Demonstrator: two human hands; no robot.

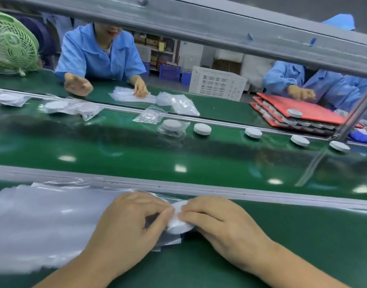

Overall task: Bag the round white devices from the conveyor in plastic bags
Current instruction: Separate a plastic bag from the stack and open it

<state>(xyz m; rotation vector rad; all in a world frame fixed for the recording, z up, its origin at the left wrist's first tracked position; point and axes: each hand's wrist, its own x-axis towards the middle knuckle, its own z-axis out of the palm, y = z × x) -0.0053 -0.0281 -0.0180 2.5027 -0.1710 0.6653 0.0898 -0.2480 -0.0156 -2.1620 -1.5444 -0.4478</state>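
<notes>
While the round white plastic device (179, 224) sat half-covered between both hands, it lay near the far edge of the green counter (303, 235), just short of the grey metal rail (261, 196) that borders the glossy green conveyor belt (137, 154).

- Left hand (132, 221): fingers (161, 213) curled, thumb tucked under, pinching the mouth of a thin clear plastic bag (170, 243) against the device's left rim. Probably holding the opening spread so the disc could slide in.
- Right hand (220, 223): fingers (197, 206) bent over the device's right rim, gripping it. Looked placed to push it leftward into the bag.
- How far the device was inside: could not tell, as film and hands hid the edge.
- Flat stack of clear plastic bags (43, 221) lay at the counter's left side, touching the left hand, close for the next pick.
- Four bare white discs (202, 128) rode the belt's far edge toward the right, unbagged. A bagged disc (172, 126) lay just left of them.
</notes>
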